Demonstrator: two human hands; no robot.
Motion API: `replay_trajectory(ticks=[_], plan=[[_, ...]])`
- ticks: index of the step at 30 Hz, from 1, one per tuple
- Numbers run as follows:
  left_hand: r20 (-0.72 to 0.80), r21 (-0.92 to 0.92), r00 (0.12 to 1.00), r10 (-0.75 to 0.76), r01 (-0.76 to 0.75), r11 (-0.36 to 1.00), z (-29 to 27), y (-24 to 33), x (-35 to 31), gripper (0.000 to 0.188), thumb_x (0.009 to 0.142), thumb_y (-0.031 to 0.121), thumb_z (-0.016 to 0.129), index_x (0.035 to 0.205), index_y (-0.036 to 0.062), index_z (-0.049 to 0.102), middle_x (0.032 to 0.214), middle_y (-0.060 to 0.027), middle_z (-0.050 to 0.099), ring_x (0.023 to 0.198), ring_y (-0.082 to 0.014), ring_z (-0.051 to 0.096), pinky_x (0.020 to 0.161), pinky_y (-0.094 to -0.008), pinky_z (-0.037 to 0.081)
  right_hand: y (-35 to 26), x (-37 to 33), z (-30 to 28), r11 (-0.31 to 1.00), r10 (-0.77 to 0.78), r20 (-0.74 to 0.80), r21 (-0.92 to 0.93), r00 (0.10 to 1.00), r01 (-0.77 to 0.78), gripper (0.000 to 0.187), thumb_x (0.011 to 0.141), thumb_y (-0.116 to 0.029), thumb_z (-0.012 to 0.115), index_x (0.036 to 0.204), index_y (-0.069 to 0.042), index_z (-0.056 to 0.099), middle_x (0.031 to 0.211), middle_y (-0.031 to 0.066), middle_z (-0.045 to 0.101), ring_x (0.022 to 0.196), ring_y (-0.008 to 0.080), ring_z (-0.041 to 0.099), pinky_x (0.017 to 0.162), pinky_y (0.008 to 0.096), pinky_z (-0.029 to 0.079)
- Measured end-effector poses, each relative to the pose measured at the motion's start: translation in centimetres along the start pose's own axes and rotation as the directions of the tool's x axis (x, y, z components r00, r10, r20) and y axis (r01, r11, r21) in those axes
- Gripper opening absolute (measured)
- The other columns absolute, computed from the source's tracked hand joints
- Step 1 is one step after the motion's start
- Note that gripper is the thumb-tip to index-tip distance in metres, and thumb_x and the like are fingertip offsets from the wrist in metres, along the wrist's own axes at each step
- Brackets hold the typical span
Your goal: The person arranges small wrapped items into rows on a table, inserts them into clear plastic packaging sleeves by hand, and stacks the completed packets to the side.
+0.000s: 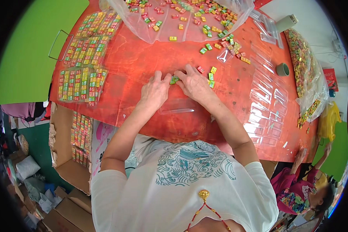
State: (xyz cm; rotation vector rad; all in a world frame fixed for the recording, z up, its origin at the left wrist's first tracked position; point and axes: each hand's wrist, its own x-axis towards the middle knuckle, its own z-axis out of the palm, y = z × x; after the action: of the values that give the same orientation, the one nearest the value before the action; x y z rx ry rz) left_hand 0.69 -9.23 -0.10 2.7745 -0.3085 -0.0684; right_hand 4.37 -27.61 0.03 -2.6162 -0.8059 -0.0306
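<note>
Both hands meet at the middle of the red table, fingers bent round a short row of small green packets, apparently wrapped sweets [174, 79]. My left hand [154, 89] pinches the row's left end, thumb and fingertips touching it. At the other end, the fingers of my right hand [193, 83] close on the row and partly cover it. Just right of that hand lie a loose red packet [200, 69], a yellow packet [213, 70] and green packets [211, 80]. A clear narrow plastic tray [178, 110] rests between my forearms, near the table edge.
Filled trays [83, 85] stand in stacks at the left, above an open carton [63, 154]. Loose packets spill from a clear bag [158, 34] at the far side. Clear trays [266, 104], a green cup [282, 69] and a full sack [303, 65] occupy the right. Another person [297, 189] works at lower right.
</note>
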Motion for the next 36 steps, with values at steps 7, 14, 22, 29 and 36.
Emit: replay_trajectory(ticks=[7, 14, 22, 29, 36], plan=[[-0.034, -0.018, 0.987, 0.156, -0.157, 0.988, -0.3, 0.6, -1.8, 0.036, 0.091, 0.016, 0.067, 0.125, 0.0102, 0.059, 0.102, -0.0142, 0.054, 0.090, -0.0346, 0.067, 0.066, -0.0471, 0.058, -1.4, -3.4, -1.2, 0.999, 0.031, -0.080, 0.029, 0.996, -0.029, 0.032, 0.083, -0.014, 0.073, 0.115, -0.011, 0.066, 0.104, 0.0138, 0.056, 0.096, 0.0341, 0.064, 0.078, 0.0439, 0.057], [-0.017, 0.063, 0.934, 0.358, -0.356, 0.932, 0.4, 2.0, -6.3, 0.039, 0.092, 0.016, 0.064, 0.128, 0.0047, 0.059, 0.100, -0.0138, 0.052, 0.082, -0.0302, 0.064, 0.067, -0.0424, 0.056, -3.3, -9.1, -1.8, 0.999, 0.011, -0.037, 0.035, 0.999, -0.010, 0.035, 0.083, -0.010, 0.074, 0.117, -0.006, 0.066, 0.106, 0.0143, 0.056, 0.095, 0.0334, 0.063, 0.079, 0.0427, 0.056], [-0.188, -0.234, 0.967, 0.173, -0.215, 0.948, -0.3, 0.5, -8.0, 0.053, 0.090, 0.018, 0.068, 0.139, 0.0036, 0.053, 0.126, -0.0212, 0.052, 0.104, -0.0387, 0.060, 0.086, -0.0475, 0.051, -2.4, -10.0, -2.6, 0.944, 0.172, -0.144, 0.306, 0.974, -0.122, 0.030, 0.088, -0.009, 0.071, 0.117, -0.004, 0.066, 0.108, 0.0144, 0.059, 0.091, 0.0339, 0.066, 0.076, 0.0421, 0.057], [0.050, 0.011, 0.940, 0.339, -0.339, 0.941, 2.2, 1.0, -9.0, 0.087, 0.084, 0.042, 0.073, 0.152, 0.0028, 0.036, 0.162, -0.0175, 0.026, 0.151, -0.0382, 0.023, 0.113, -0.0664, 0.024, -2.4, -10.3, -1.0, 0.992, 0.033, -0.131, 0.125, 0.991, -0.017, 0.026, 0.086, -0.006, 0.071, 0.112, -0.009, 0.069, 0.100, 0.0121, 0.059, 0.088, 0.0308, 0.066, 0.073, 0.0404, 0.057], [0.035, -0.108, 0.936, 0.350, -0.344, 0.933, 1.3, 0.6, -8.8, 0.087, 0.087, 0.044, 0.069, 0.154, 0.0020, 0.033, 0.163, -0.0191, 0.025, 0.151, -0.0376, 0.024, 0.115, -0.0650, 0.020, -1.6, -10.8, -0.1, 0.949, 0.128, -0.192, 0.310, 0.973, -0.064, 0.024, 0.087, -0.007, 0.070, 0.110, -0.007, 0.068, 0.102, 0.0113, 0.060, 0.093, 0.0302, 0.064, 0.075, 0.0396, 0.055]])
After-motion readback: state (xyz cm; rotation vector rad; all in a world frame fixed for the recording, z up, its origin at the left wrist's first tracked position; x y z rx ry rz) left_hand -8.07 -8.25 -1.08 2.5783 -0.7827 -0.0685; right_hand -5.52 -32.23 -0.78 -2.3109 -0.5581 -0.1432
